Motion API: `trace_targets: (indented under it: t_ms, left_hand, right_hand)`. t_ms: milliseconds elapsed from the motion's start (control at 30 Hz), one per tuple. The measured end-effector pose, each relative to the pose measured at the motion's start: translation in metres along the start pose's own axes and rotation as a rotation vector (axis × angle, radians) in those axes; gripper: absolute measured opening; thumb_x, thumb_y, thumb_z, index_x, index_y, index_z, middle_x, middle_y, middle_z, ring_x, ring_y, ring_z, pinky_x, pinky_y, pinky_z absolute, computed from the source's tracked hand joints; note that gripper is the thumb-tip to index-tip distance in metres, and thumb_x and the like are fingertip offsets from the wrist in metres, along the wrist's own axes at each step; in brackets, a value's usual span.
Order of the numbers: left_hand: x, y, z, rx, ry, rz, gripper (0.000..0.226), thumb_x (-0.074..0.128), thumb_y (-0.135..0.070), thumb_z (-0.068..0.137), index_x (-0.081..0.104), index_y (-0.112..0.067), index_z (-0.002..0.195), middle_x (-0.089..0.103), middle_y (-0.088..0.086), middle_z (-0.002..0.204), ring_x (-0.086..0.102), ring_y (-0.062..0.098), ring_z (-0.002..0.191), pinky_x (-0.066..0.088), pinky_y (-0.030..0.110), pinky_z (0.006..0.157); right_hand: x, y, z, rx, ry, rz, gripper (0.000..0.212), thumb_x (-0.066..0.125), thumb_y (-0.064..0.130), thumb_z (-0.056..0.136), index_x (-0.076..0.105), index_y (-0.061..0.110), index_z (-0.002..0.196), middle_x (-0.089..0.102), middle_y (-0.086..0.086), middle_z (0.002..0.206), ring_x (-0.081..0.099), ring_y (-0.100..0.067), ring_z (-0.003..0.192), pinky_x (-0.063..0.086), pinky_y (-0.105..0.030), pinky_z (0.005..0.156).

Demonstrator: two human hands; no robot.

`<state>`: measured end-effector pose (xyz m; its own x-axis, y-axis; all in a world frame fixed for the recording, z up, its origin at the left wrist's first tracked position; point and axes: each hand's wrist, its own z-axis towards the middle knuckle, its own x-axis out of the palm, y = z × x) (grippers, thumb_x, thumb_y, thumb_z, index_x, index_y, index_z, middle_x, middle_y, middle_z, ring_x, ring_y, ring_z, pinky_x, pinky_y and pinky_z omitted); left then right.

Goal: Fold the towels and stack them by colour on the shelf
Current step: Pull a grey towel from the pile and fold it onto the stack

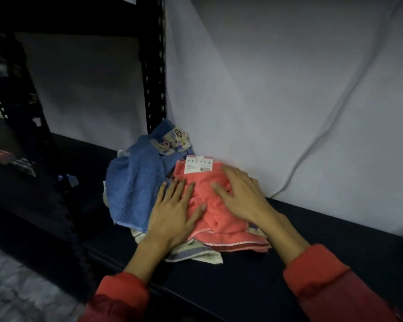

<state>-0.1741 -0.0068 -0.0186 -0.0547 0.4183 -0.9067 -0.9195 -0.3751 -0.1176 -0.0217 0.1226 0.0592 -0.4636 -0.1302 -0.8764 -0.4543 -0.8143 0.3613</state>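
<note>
A coral-pink towel [215, 214] with a white barcode tag [198, 165] lies on top of a pile on the dark shelf [289, 263]. My left hand [172, 212] lies flat on its left edge, fingers straight. My right hand [239, 194] rests on its upper right part, fingers spread and slightly bent. Left of it a blue towel [133, 189] is crumpled, with a printed card label [172, 141] at its top. A pale striped towel [196, 253] pokes out from under the pile at the front.
A black perforated shelf post [153, 77] stands just behind the pile. A white cloth backdrop [289, 89] hangs along the back, with a thin white cord [312, 145] running down it. Dim striped items [14, 161] sit on the shelf at far left.
</note>
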Motion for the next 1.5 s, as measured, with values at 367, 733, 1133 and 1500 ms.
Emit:
trace_targets:
  t_ms: [367, 733, 1133, 1500]
  left_hand:
    - [-0.028, 0.016, -0.012, 0.113, -0.255, -0.218, 0.058, 0.035, -0.059, 0.104, 0.047, -0.026, 0.150, 0.036, -0.003, 0.162, 0.015, 0.006, 0.153, 0.019, 0.045, 0.126]
    - [-0.021, 0.078, 0.012, -0.230, -0.266, -0.257, 0.078, 0.033, -0.068, 0.095, 0.035, -0.022, 0.157, 0.029, 0.005, 0.165, 0.024, 0.021, 0.153, 0.019, 0.041, 0.125]
    - [-0.066, 0.070, 0.047, -0.193, -0.308, -0.017, 0.078, 0.032, -0.078, 0.091, 0.051, -0.021, 0.142, 0.053, 0.011, 0.145, 0.047, 0.035, 0.132, 0.036, 0.051, 0.110]
    - [-0.043, 0.085, 0.046, -0.242, -0.071, -0.047, 0.081, 0.033, -0.081, 0.085, 0.041, -0.032, 0.150, 0.039, 0.005, 0.159, 0.039, 0.036, 0.142, 0.034, 0.057, 0.112]
  right_hand:
    - [0.067, -0.014, -0.011, 0.131, -0.295, 0.244, 0.039, 0.051, 0.044, 0.101, 0.058, 0.022, 0.132, 0.064, -0.003, 0.126, 0.060, -0.024, 0.116, 0.050, -0.045, 0.097]
    - [0.043, -0.064, -0.038, 0.362, -0.410, 0.243, 0.038, 0.062, 0.028, 0.096, 0.059, 0.018, 0.132, 0.066, -0.007, 0.124, 0.060, -0.030, 0.116, 0.048, -0.047, 0.098]
    - [0.045, -0.051, -0.042, 0.299, -0.158, 0.079, 0.070, 0.026, 0.064, 0.080, 0.059, 0.034, 0.135, 0.069, 0.006, 0.118, 0.061, -0.021, 0.113, 0.041, -0.050, 0.103]
    - [0.044, -0.070, -0.008, 0.321, -0.264, -0.057, 0.036, 0.057, 0.035, 0.096, 0.066, 0.013, 0.123, 0.071, -0.015, 0.111, 0.064, -0.036, 0.106, 0.045, -0.051, 0.096]
